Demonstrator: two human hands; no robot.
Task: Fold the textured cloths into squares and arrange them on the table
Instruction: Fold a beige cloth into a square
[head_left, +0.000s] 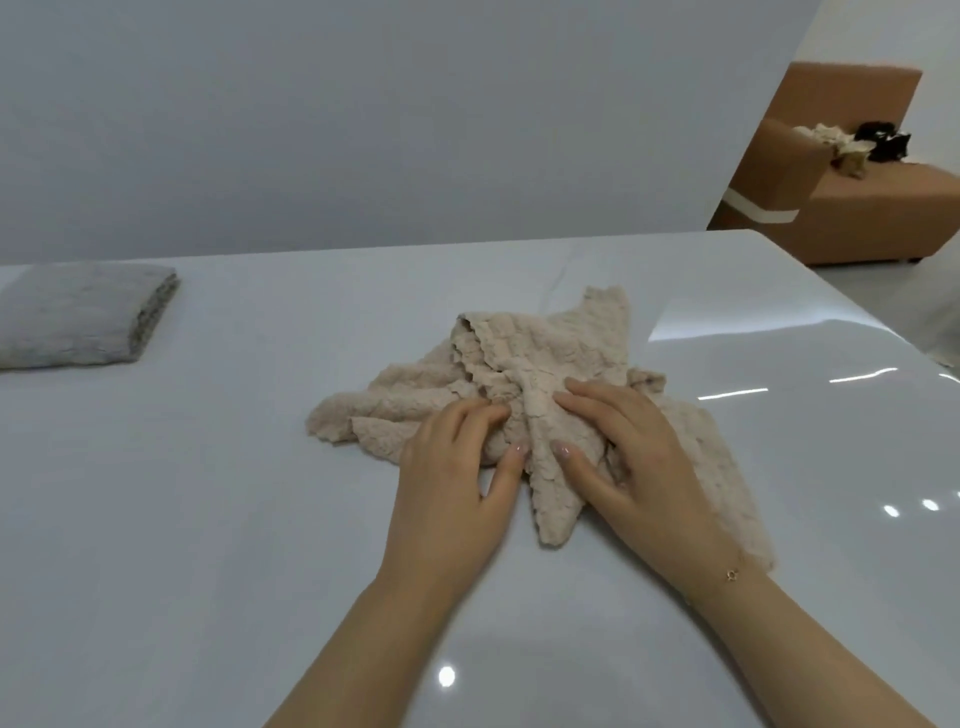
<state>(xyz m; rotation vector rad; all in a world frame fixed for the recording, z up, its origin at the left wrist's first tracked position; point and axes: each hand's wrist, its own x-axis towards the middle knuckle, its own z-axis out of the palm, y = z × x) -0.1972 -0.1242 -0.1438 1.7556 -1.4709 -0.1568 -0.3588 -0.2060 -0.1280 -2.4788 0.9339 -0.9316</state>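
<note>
Beige cloth (524, 384) crumpled mid-table (208, 493), long axis running far to near, near tip pointing at the person; left hand (457, 478) and right hand (623, 467) rest on it, fingers relaxed, gripping nothing; folded grey cloth (78, 317) far left

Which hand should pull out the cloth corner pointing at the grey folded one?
Probably the left hand. It rests on the crumpled beige cloth on the side where that corner lies, toward the grey folded cloth. The right hand would have to cross over.
</note>
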